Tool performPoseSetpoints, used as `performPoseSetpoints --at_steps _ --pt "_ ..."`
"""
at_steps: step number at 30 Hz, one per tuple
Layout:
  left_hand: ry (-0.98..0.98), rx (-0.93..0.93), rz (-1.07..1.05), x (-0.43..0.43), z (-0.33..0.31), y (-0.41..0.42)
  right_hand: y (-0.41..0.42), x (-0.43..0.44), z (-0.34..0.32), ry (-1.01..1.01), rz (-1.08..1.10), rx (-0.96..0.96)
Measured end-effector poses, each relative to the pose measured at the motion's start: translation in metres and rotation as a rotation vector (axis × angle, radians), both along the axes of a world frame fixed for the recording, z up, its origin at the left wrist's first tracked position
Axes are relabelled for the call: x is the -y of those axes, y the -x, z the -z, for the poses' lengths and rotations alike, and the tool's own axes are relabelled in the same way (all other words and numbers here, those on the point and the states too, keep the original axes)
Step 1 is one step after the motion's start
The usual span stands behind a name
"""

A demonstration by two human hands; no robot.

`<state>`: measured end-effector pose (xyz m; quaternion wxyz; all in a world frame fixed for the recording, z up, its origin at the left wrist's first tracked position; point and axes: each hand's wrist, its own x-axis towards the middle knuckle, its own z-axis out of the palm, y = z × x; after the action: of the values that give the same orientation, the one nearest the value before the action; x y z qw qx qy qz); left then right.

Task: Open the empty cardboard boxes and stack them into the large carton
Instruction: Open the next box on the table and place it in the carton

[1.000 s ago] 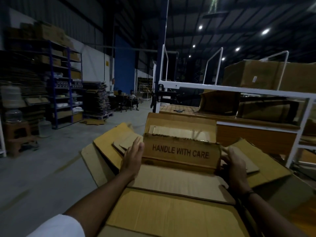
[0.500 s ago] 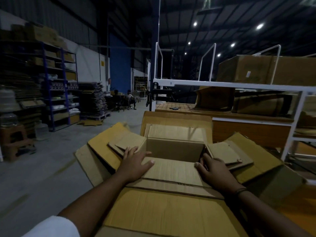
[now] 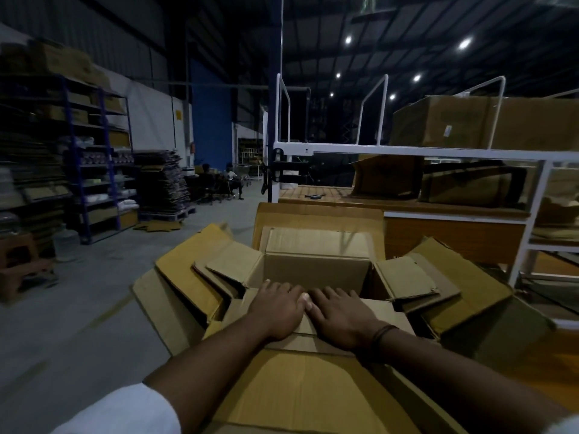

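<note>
Opened cardboard box (image 3: 316,264) is seated inside large carton (image 3: 313,214), flaps splayed outward. Left hand (image 3: 277,308) and right hand (image 3: 340,314) are laid flat, fingers straight, side by side on its near flap (image 3: 380,310); nothing is gripped. Box is judged light, stiff, easily creased; best held by side walls.

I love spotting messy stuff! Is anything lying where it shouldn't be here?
Yes. Flat cardboard scraps lie loose on the floor in front of the tall cardboard stack, instead of on the pile. A box on the white rack also slumps sideways.
</note>
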<state>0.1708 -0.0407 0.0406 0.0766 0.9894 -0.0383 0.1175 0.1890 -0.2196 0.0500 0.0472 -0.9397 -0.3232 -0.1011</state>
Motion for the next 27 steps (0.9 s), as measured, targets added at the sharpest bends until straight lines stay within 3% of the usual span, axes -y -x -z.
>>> performPoseSetpoints --at_steps 7,13,20,23,27 --pt "-0.001 0.040 0.072 -0.016 0.007 -0.004 -0.001 0.010 0.008 -0.022 0.015 0.030" --pt "-0.015 0.009 -0.009 -0.029 0.002 -0.002 -0.006 0.028 0.008 0.018 0.133 0.079" --pt "-0.031 -0.142 -0.225 -0.034 -0.007 -0.013 -0.029 0.057 0.002 -0.043 0.428 -0.001" --pt "-0.047 -0.227 -0.279 -0.028 -0.018 -0.013 -0.038 0.069 0.001 -0.034 0.445 -0.034" --pt "-0.108 -0.484 -0.321 -0.023 -0.055 -0.029 -0.035 0.070 -0.003 0.005 0.440 -0.078"
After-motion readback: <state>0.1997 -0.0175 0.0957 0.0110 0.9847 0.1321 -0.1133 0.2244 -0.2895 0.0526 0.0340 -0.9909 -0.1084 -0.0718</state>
